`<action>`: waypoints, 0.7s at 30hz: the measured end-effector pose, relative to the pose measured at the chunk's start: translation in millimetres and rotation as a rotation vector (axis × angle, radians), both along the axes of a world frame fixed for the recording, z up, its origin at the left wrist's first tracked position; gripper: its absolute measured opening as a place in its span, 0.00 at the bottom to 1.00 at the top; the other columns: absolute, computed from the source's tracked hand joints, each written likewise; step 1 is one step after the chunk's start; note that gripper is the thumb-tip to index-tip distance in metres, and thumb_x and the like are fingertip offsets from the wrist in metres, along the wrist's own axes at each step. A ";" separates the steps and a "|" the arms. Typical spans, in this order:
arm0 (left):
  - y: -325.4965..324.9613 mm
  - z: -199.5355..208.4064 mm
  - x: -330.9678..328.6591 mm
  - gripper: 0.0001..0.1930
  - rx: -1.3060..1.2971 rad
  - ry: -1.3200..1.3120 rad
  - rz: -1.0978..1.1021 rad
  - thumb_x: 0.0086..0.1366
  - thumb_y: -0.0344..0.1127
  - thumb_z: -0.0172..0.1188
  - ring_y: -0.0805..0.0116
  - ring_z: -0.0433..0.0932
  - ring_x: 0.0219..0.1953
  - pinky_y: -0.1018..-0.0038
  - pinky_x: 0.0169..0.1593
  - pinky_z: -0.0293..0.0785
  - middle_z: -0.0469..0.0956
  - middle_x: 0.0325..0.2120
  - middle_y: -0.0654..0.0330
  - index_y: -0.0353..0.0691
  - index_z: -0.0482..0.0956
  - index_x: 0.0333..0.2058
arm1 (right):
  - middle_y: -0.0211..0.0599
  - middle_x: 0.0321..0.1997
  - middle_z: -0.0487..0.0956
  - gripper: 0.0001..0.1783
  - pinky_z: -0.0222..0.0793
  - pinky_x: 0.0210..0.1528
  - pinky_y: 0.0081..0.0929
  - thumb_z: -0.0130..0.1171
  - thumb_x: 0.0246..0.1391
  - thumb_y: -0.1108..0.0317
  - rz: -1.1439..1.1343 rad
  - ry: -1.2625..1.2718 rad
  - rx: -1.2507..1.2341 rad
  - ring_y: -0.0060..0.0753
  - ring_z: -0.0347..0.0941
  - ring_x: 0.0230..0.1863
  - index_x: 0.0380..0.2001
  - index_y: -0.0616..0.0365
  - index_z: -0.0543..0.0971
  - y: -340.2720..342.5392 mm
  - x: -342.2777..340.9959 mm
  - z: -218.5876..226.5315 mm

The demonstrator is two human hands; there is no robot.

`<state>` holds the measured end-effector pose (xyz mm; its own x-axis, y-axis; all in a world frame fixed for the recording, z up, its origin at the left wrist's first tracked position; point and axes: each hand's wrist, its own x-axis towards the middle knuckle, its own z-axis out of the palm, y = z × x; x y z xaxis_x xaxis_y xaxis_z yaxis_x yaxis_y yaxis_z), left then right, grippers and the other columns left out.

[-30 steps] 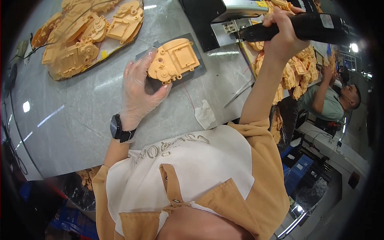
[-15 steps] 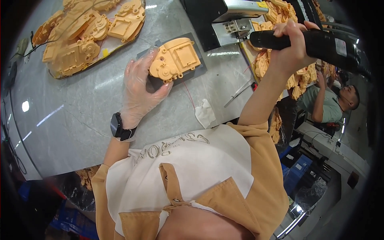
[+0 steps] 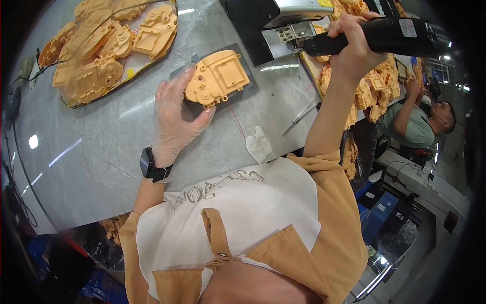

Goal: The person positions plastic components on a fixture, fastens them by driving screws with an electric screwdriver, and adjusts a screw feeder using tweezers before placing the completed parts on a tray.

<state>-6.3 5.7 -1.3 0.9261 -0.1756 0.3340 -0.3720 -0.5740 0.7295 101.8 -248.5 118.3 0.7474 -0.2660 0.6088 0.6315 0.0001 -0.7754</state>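
Note:
In a clear plastic glove, my left hand (image 3: 174, 114) grips the left side of an orange plastic gear housing (image 3: 206, 81), thumb at its near edge and fingers at its far edge. The housing lies on a dark grey block (image 3: 247, 90) on the table. My bare right hand (image 3: 354, 48) is raised at the upper right, wrapped round a black electric screwdriver (image 3: 390, 36). The screwdriver's front end points left, close to the metal plate of a screw feeder (image 3: 287, 34); its tip is hard to make out.
An orange housing pile (image 3: 96, 55) fills a yellow-edged tray at the far left, a cable across it. More orange housings (image 3: 377, 91) lie at the right. Tweezers (image 3: 299, 119) and a crumpled white tissue (image 3: 259, 145) lie on the grey table (image 3: 101, 157). A co-worker (image 3: 417, 121) sits beyond.
My right hand has moved the screwdriver left and slightly upward, bringing it nearer the feeder and more level. My left hand keeps its hold on the housing.

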 end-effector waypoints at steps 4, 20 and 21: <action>-0.4 2.4 0.3 0.38 -0.004 0.040 0.005 0.45 0.40 0.66 0.60 0.68 0.51 0.54 0.60 0.51 0.69 0.51 0.57 0.43 0.61 0.56 | 0.37 0.15 0.71 0.17 0.67 0.21 0.23 0.54 0.40 0.85 -0.007 0.049 -0.029 0.25 0.65 0.12 0.37 0.66 0.65 -0.2 -22.4 4.1; 6.2 -2.9 -2.2 0.39 0.014 -0.004 -0.035 0.47 0.45 0.66 0.61 0.66 0.51 0.54 0.59 0.53 0.69 0.50 0.58 0.43 0.60 0.57 | 0.34 0.17 0.63 0.28 0.64 0.26 0.35 0.46 0.43 0.77 0.508 0.233 -0.088 0.29 0.62 0.15 0.51 0.59 0.58 107.3 -89.4 4.5; 8.1 -4.8 -4.1 0.40 0.019 -0.011 -0.037 0.47 0.46 0.66 0.61 0.66 0.52 0.55 0.59 0.53 0.69 0.49 0.58 0.44 0.59 0.58 | 0.34 0.17 0.63 0.27 0.64 0.26 0.36 0.46 0.43 0.77 0.485 0.251 -0.074 0.30 0.62 0.15 0.51 0.59 0.58 111.2 -90.7 1.2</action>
